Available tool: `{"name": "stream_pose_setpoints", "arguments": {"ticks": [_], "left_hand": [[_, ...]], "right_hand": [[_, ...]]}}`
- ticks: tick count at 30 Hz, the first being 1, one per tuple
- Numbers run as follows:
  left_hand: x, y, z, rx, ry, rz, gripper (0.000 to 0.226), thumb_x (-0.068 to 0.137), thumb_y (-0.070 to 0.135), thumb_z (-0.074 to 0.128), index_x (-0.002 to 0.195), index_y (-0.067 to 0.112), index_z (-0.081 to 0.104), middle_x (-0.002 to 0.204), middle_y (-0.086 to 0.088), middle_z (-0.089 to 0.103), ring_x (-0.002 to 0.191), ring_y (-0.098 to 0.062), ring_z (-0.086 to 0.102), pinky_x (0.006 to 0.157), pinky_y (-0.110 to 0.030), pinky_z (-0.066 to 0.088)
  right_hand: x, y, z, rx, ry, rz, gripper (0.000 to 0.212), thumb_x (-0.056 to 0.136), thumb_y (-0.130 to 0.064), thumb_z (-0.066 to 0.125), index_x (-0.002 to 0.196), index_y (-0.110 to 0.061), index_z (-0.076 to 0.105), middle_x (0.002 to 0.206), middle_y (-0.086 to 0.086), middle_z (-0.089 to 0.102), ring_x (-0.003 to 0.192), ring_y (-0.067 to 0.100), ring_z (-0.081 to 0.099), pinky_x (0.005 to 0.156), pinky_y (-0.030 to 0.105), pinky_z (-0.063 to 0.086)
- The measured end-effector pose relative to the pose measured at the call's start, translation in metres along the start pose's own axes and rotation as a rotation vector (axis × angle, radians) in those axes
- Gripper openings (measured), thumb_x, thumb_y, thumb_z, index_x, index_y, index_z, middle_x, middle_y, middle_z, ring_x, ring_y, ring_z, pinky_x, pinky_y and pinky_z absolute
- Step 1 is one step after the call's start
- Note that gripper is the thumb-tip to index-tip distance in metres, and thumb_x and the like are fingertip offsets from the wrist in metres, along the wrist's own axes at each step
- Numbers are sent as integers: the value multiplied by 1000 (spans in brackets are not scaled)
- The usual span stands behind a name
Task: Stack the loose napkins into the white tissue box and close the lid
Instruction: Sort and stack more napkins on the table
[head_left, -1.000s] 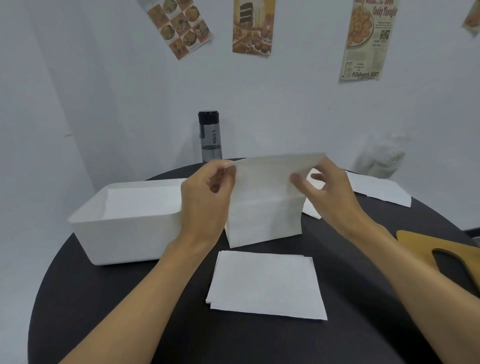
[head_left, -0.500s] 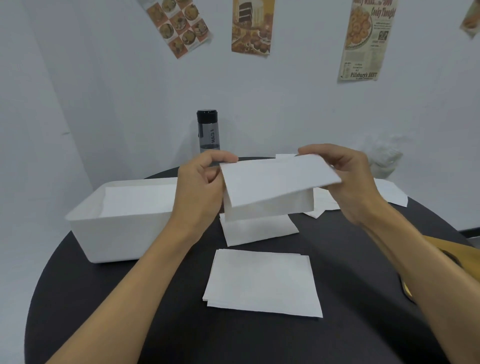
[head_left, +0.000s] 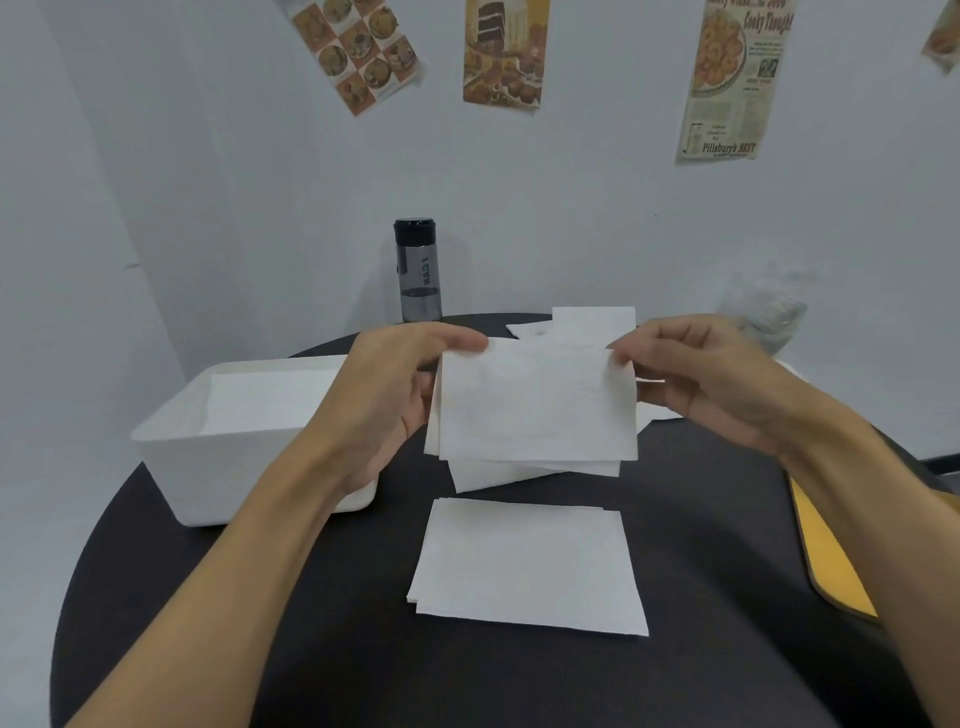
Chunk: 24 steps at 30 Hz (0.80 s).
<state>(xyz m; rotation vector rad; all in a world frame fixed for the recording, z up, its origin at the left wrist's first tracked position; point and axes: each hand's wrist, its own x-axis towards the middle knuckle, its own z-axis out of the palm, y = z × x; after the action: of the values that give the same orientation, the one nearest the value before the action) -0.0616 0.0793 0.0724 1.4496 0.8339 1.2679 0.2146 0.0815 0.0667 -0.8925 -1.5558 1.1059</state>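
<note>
At the far left of the dark round surface (head_left: 467, 686) stands the white tissue box (head_left: 234, 478), open at the top, with flat white napkins (head_left: 265, 400) lying inside it. Its right end is partly hidden by the left forearm.

The left hand (head_left: 395, 400) is raised above the surface just right of the box. Its thumb and fingers are curled in a pinch on the upper left corner of a folded napkin (head_left: 535, 410). Behind this hand, at the back edge of the surface, a grey bottle (head_left: 418, 275) with a black cap stands upright near the wall.

The folded napkin is held up in the air between both hands, its face turned toward the camera and its layers slightly fanned along the left and bottom edges. Another white sheet (head_left: 493, 480) shows just under its lower edge; I cannot tell whether it hangs or lies on the surface. Nearer the camera, a neat stack of napkins (head_left: 530, 566) lies flat on the surface, apart from the box. Beyond the held napkin, more loose napkins (head_left: 592, 322) lie toward the back.

The right hand (head_left: 717, 384) pinches the upper right corner of the folded napkin with thumb and fingertips. Behind it a crumpled clear bag (head_left: 769, 317) rests by the wall. At the right edge lies a tan board (head_left: 831, 566), partly covered by the right forearm.
</note>
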Motion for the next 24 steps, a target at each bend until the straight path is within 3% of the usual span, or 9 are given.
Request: {"name": "stream_pose_setpoints", "arguments": {"ticks": [1,5,8,11,14,17,20,22,24], "left_hand": [[-1,-1,0,74,12,26,30,99,4,49,90,11,77,93,-6,77,86,-15,70,75,-28,57],[-5,-7,3,210,-53,69,19,97,-1,58,103,9,72,74,7,73,64,-5,66,54,-10,46],[-4,-8,0,255,-116,37,29,95,3,64,117,21,67,91,-7,77,78,-18,68,66,-26,53],[-4,-7,-6,452,-230,-44,35,90,7,70,118,28,64,90,-14,73,71,-16,57,63,-28,44],[-6,-13,-8,698,-423,-168,33,89,11,70,114,30,63,85,-6,74,71,-11,62,67,-29,53],[-5,-23,-8,893,-511,-243,33,87,23,72,113,39,59,87,2,72,75,-15,65,80,-33,55],[-1,-30,-7,1078,-515,-258,35,90,43,68,122,45,54,107,12,58,94,-8,60,93,-30,51],[1,-36,-3,1159,-442,-235,38,96,42,59,133,39,49,123,11,48,109,-8,52,99,-29,43],[3,-46,1,1178,-359,-210,38,101,36,53,138,32,47,136,5,46,111,-12,47,96,-27,39]], "right_hand": [[1,1,2,-33,-8,8,4,79,-14,72,78,-11,70,91,13,65,86,27,59,80,40,52],[2,2,8,-214,-97,121,27,79,-25,77,104,-20,68,90,16,66,82,20,61,73,33,46],[-1,-1,14,-294,-153,155,12,89,-17,70,98,-15,77,95,25,70,83,22,62,74,33,49],[-4,-3,17,-382,-274,239,9,90,-11,70,98,-6,72,84,23,63,70,26,56,53,23,47],[-4,3,28,-662,-489,374,16,87,-18,75,100,-15,66,77,18,64,56,18,54,50,24,43],[-2,10,33,-913,-565,433,23,83,-36,78,98,-26,63,81,7,69,56,12,56,57,26,44],[5,23,25,-1026,-368,364,23,82,-51,73,90,-30,66,79,-8,69,62,7,60,65,26,48],[11,41,20,-986,-125,314,21,86,-45,71,90,-24,66,82,-9,69,70,6,62,67,21,46],[16,58,19,-934,27,321,20,86,-35,72,97,-21,63,94,-4,69,86,11,62,69,21,44]]}}
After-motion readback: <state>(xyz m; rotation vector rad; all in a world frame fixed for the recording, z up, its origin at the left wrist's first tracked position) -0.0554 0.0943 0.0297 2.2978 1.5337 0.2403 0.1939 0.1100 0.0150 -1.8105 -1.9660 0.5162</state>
